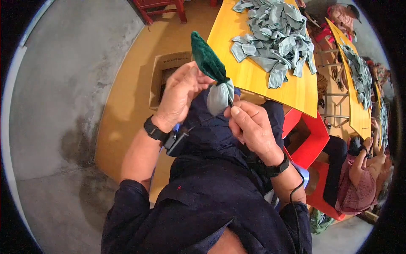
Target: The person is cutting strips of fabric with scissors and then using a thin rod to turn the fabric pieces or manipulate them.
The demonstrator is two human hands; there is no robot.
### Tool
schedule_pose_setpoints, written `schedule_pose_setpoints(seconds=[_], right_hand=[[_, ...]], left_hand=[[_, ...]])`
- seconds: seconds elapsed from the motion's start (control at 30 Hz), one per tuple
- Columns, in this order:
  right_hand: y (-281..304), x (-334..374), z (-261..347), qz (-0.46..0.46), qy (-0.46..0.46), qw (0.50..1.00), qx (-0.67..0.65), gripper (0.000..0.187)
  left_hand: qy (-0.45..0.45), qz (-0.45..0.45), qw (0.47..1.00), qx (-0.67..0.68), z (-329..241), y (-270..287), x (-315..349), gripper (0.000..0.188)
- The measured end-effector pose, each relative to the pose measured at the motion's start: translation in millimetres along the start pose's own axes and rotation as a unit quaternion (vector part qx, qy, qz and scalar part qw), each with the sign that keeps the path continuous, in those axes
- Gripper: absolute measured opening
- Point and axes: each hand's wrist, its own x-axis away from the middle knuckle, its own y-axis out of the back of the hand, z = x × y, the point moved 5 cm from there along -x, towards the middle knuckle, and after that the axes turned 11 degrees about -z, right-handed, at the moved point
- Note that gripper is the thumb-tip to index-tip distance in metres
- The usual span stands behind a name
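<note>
In front of my lap hangs a small cloth piece, its pointed upper part dark green and plush (207, 59), its lower part pale grey-green and smooth (218, 99). Between the two parts it is drawn in narrow. My left hand (179, 93) grips the green part from the left side; some of its fingertips are hidden behind the cloth. A thin dark rod (230, 103) runs up against the pale part's lower right. My right hand (253, 125) pinches that rod between thumb and fingers, close under the cloth.
A yellow table (296, 95) at upper right bears a heap of pale grey-green cloth pieces (275, 38). An open cardboard box (156, 80) stands on the floor beyond my left hand. Red chairs (311, 144) and a seated person (359, 182) are at right, near another table (355, 114).
</note>
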Motion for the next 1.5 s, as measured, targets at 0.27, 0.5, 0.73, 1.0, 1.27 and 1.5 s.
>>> schedule_pose_setpoints(seconds=[0.27, 0.5, 0.73, 1.0, 1.27, 1.5], right_hand=[[-5.3, -2.3, -16.7, -0.004, -0.071, 0.996, -0.062, 0.027], [-4.7, -10.2, -36.2, -0.049, -0.113, 0.983, -0.138, 0.029], [5.0, -20.0, -38.9, -0.017, -0.094, 0.985, -0.143, 0.029], [17.7, -26.9, -36.0, -0.062, 0.120, 0.978, 0.156, 0.020], [4.2, -18.3, -17.0, -0.097, 0.312, 0.869, 0.372, 0.010], [8.5, -21.3, -41.7, -0.058, 0.188, 0.919, 0.341, 0.014]], left_hand=[[0.110, 0.086, 0.990, -0.008, 20.7, -28.9, -0.3, 0.041], [0.136, 0.043, 0.990, -0.008, 49.9, -43.4, 23.2, 0.028], [0.088, 0.020, 0.994, -0.062, 47.6, -20.6, 30.7, 0.024], [-0.147, -0.125, 0.955, -0.227, -50.4, 36.4, -6.4, 0.040], [0.026, -0.071, 0.942, -0.328, -29.2, 38.2, -22.3, 0.043], [0.007, -0.056, 0.940, -0.336, -13.0, 51.6, -23.5, 0.040]])
